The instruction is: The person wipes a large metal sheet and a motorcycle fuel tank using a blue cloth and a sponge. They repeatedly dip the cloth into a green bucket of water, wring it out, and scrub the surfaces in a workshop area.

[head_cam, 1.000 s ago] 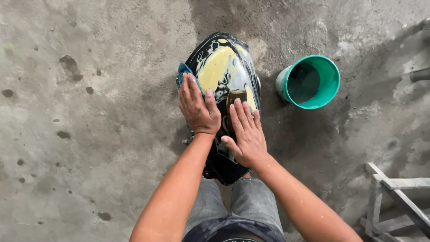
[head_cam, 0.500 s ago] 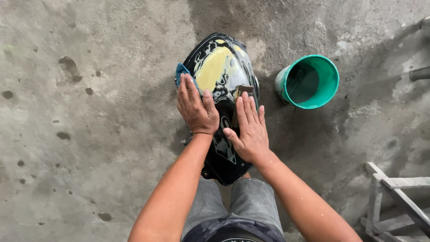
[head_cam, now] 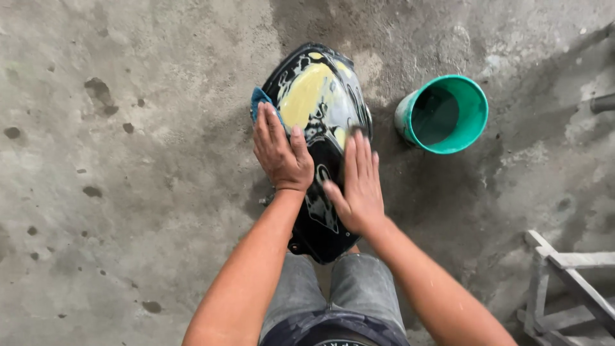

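**Both hands working over a black and yellow body panel on a wet concrete floor**

The person is crouching over a glossy black panel [head_cam: 320,147] with a yellow patch, which is lying on the concrete floor [head_cam: 128,211] at the centre of the scene, its near end resting just in front of the knees; the left hand [head_cam: 280,154] is lying palm-down on the left edge of the panel, fingers flat and spread, pressing on a blue cloth [head_cam: 259,102] whose corner is showing beyond the fingertips; the hand is not closed around the cloth, only bearing down on it; the right hand [head_cam: 357,186] is lying open and flat on the right half of the panel, fingers together and pointing far, holding nothing and apparently steadying the piece.

Against the picture of a second ago, the left hand is sitting slightly further to the left and nearer the panel's edge, with more of the yellow area showing clear beyond it; the right hand is sitting a little lower and more to the right; the panel itself is lying much where it was; this is consistent with a rubbing stroke across the surface, the cloth travelling with the left hand while the right is bracing.

A green bucket [head_cam: 448,115] is standing upright to the right of the panel, near but apart from it, its contents too dark to judge; the floor around it is looking damp; a grey wooden frame [head_cam: 564,282] is showing at the near right corner, well apart from the hands
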